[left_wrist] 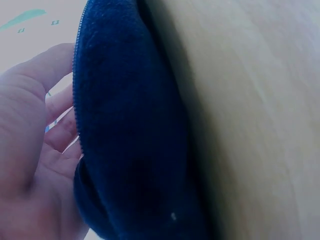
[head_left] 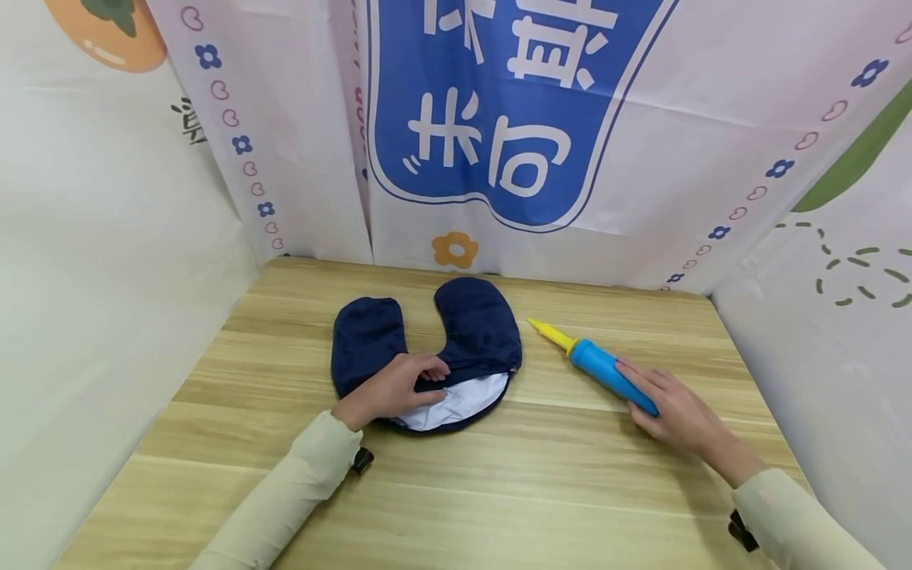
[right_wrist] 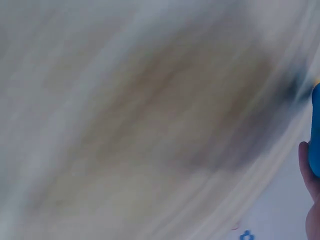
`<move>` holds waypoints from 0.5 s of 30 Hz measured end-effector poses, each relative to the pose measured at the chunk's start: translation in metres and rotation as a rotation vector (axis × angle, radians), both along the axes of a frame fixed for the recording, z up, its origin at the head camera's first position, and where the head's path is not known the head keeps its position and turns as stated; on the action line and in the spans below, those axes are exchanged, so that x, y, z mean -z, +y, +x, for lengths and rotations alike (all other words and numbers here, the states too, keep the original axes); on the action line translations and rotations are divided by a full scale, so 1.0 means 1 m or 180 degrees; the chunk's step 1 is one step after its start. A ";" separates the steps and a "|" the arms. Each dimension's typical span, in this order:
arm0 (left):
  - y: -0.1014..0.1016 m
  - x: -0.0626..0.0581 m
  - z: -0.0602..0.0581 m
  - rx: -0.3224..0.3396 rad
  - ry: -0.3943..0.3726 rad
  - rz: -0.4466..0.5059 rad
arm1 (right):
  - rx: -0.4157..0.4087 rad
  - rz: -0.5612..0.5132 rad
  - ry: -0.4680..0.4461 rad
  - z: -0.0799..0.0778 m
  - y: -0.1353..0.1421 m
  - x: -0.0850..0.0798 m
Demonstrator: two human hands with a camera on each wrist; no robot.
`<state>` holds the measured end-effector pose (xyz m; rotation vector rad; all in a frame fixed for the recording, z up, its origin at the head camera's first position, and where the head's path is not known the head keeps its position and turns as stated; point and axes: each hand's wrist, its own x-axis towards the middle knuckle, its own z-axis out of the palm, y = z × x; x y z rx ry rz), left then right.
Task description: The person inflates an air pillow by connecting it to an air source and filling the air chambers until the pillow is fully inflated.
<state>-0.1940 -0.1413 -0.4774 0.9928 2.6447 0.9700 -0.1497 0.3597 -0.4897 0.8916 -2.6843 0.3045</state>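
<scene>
A navy U-shaped neck pillow (head_left: 479, 317) lies flat, its curved end toward me. Its zipped edge gapes, and a whitish inner layer (head_left: 473, 398) shows inside. My left hand (head_left: 397, 386) rests at this opening, thumb and fingers spread apart and loosely bent. In the left wrist view the zipper teeth (left_wrist: 76, 95) run along the fabric edge, with the hand just beyond them. To the right, my right hand (head_left: 677, 413) grips a blue hand pump (head_left: 604, 369) by its body. The pump's yellow nozzle (head_left: 550, 333) points up and left, toward the pillow.
Both items are over a wood-grain table (head_left: 456, 507). A printed cloth (head_left: 306, 103) with a blue sign hangs behind the table's far edge, and white cloth walls (head_left: 107, 253) flank both sides. Small black devices (head_left: 362, 460) sit at the wrists.
</scene>
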 end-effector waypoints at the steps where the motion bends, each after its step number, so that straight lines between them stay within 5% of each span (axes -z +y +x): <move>1: 0.000 0.000 0.000 -0.0004 -0.0022 -0.0008 | 0.0026 -0.0035 0.0019 0.000 -0.003 -0.002; 6: 0.002 0.001 -0.001 0.0024 0.0015 -0.0024 | 0.0130 -0.0148 0.0116 0.001 -0.021 -0.016; 15: 0.002 0.004 -0.001 0.0081 0.0023 -0.0095 | -0.0181 -0.0149 0.0466 0.001 -0.046 -0.064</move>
